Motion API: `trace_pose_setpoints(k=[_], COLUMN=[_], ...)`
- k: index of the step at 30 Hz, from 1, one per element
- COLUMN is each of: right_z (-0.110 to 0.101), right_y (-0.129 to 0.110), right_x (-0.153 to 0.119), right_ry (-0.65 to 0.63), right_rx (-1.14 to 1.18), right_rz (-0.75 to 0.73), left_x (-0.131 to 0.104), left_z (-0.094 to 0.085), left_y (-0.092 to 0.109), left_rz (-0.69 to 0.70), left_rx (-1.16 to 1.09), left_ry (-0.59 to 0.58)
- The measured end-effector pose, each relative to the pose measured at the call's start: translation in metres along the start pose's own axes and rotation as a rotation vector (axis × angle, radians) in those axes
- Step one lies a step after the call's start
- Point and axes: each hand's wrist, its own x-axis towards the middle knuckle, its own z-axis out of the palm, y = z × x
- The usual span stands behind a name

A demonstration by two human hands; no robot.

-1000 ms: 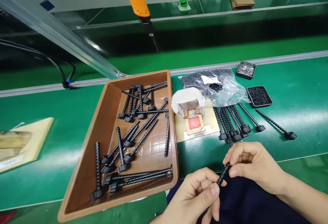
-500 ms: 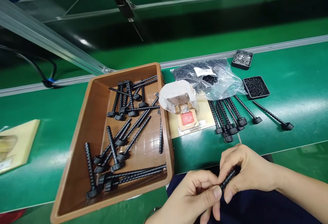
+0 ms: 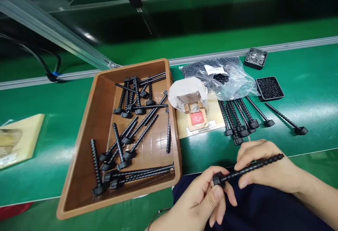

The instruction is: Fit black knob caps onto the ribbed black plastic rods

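In the head view, the left hand is pinching the knob of a black rod; the right hand is curling about the shaft, though whether it is gripping I cannot tell. One rod is being handled; many bin rods are lying in the brown bin, several bench rods on the green bench, which ones finished being unclear.

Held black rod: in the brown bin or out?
Out. The rod is right of the bin, its knob held by the left hand, its shaft across the right hand.
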Motion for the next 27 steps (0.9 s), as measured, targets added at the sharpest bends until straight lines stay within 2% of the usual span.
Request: trace_pose_setpoints(k=[4, 9, 14, 16, 18, 21, 24, 27], right_z=[0.021, 0.013, 0.018, 0.022, 0.024, 0.027, 0.029, 0.03], right_y=[0.008, -0.008, -0.008, -0.005, -0.002, 0.0, 0.003, 0.003], right_x=[0.002, 0.0, -0.002, -0.001, 0.001, 0.001, -0.001, -0.004], right_ry=[-0.008, -0.054, -0.077, -0.061, -0.025, 0.048, 0.079, 0.031], right_rx=[0.004, -0.102, -0.173, -0.188, -0.252, -0.42, -0.556, -0.614], right_rz=[-0.03, -0.125, -0.149, -0.176, -0.238, -0.404, -0.544, -0.581], left_x=[0.0, 0.0, 0.002, 0.003, 0.004, 0.006, 0.009, 0.011], left_z=[0.002, 0.003, 0.002, 0.003, 0.006, 0.011, 0.013, 0.011], left_y=[0.002, 0.003, 0.0, 0.001, 0.004, 0.007, 0.005, 0.002], left_rz=[0.013, 0.096, 0.081, 0.069, 0.081, 0.171, 0.294, 0.459], left_rx=[0.049, -0.071, -0.001, 0.028, 0.002, -0.066, 0.007, 0.236], left_ry=[-0.037, -0.067, -0.098, -0.013, 0.159, 0.398, 0.479, 0.54])
